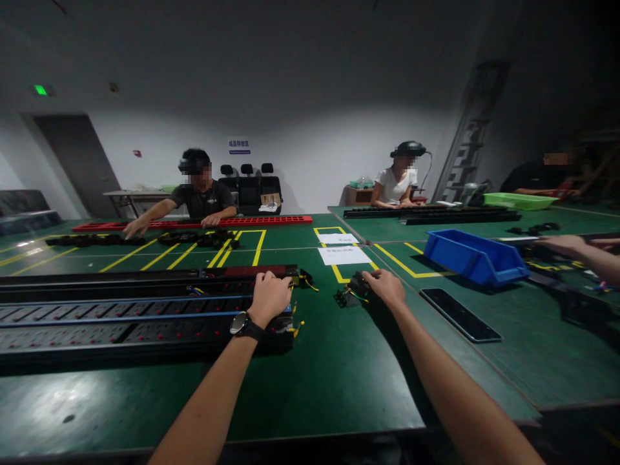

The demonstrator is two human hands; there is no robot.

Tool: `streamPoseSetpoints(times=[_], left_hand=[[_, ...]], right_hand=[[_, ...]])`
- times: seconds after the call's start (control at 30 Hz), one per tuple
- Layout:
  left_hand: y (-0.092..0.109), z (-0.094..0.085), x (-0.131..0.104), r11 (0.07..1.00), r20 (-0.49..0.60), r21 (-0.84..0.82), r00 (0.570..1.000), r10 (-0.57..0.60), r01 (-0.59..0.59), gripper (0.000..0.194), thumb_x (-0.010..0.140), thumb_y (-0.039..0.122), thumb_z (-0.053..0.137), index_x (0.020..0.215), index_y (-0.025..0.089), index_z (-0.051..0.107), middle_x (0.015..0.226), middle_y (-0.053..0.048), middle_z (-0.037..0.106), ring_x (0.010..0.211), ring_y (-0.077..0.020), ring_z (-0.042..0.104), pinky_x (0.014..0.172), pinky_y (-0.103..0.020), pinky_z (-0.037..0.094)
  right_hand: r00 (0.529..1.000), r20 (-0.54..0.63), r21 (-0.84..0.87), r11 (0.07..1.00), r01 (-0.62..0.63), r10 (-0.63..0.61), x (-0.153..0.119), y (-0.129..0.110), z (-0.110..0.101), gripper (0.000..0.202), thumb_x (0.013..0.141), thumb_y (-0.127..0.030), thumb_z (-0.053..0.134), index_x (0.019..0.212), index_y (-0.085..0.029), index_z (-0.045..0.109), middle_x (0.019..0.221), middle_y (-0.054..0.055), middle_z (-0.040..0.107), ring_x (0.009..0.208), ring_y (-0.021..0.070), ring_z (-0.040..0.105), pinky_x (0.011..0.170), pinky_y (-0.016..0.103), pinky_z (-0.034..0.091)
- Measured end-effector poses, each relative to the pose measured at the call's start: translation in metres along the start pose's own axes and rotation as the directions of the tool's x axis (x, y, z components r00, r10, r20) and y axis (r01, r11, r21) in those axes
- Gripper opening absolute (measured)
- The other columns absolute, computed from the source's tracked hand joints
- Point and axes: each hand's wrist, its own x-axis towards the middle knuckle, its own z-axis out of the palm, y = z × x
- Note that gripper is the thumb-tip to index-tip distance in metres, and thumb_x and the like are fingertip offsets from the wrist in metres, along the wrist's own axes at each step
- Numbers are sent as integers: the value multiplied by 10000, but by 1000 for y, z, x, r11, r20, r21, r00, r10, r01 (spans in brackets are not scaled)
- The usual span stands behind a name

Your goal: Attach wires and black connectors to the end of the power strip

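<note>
My left hand [271, 297], with a watch on its wrist, rests with curled fingers at the right end of a long black rail assembly [145, 316]. Blue strips and rows of small red dots run along this assembly, and short yellow-tipped wires [299, 328] stick out of its end. My fingertips there are partly hidden. To the right, my right hand [387, 287] is closed on the edge of a small black part with wires [356, 289], which is low over the green table or touching it; I cannot tell which.
A phone [460, 315] and a blue bin [475, 258] lie to the right. White paper sheets [343, 254] are ahead, among yellow tape lines. Across the table, one person [203, 194] reaches beside a red rail [194, 224]; another [397, 184] sits by black rails [436, 214]. A co-worker's arm [586, 255] enters at right.
</note>
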Motion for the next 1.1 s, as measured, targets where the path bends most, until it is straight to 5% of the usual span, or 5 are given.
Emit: streamPoseSetpoints(times=[0.6,0.87,0.97,1.1], left_hand=[[1,-12,0,998,43,-37,998,-48,50,335,955,269,442,923,153,755,947,-149,727,1001,-283,639,880,-412,457],[2,-18,2,990,-23,-14,990,-138,138,339,996,298,394,999,154,701,901,-128,708,914,-259,661,816,-359,483],[1,-18,2,994,-66,-77,995,-77,72,273,1004,311,436,1042,186,675,948,-95,707,932,-237,646,833,-345,474],[1,-16,2,978,-49,-145,988,146,-151,217,1001,295,485,1081,206,665,1055,-77,687,1011,-214,617,890,-334,455]], right_hand=[[1000,-11,33,999,28,-27,-3,-2,-2,447,860,-489,639,1113,-147,778,1035,202,734,936,327,668,729,367,457],[999,10,-23,999,46,-46,-4,-3,-1,385,898,-446,589,1112,-184,772,1045,172,734,948,305,660,738,354,450],[999,6,-33,998,53,-53,-8,-4,-2,403,908,-451,582,1121,-160,764,1071,198,717,983,325,643,757,372,448],[987,-92,-92,988,122,-130,-16,-13,-6,407,920,-422,582,1140,-119,741,1155,230,668,1082,349,592,832,389,453]])
